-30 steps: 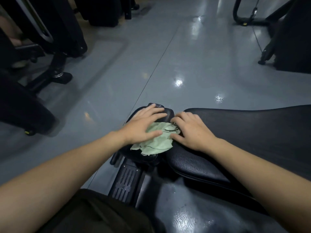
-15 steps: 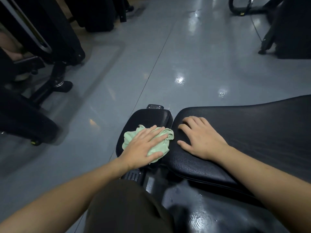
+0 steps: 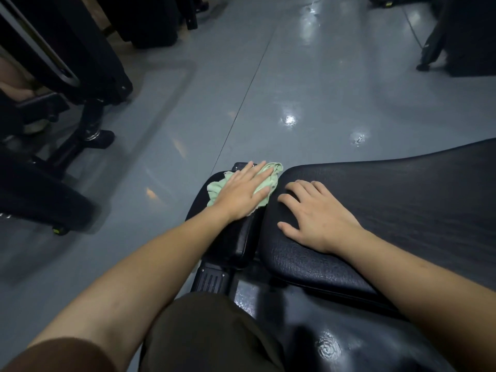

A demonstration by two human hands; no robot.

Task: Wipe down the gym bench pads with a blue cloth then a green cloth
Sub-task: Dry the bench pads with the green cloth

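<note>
A crumpled green cloth (image 3: pixel 269 176) lies on the small black seat pad (image 3: pixel 236 241) of the bench. My left hand (image 3: pixel 240 193) presses flat on the cloth with straight fingers, near the pad's far end. Right of it, my right hand (image 3: pixel 314 214) rests palm down on the near end of the long black back pad (image 3: pixel 402 210), fingers spread and holding nothing. No blue cloth is in view.
The bench's black frame foot (image 3: pixel 210 277) shows below the seat pad. Black gym machines (image 3: pixel 61 84) stand at the left, and more equipment (image 3: pixel 456 36) at the far right. Glossy grey floor (image 3: pixel 308 89) spreads ahead. My knee (image 3: pixel 209 334) is at the bottom.
My left hand has slid the green cloth toward the far end of the seat pad. My right hand has stayed flat on the back pad.
</note>
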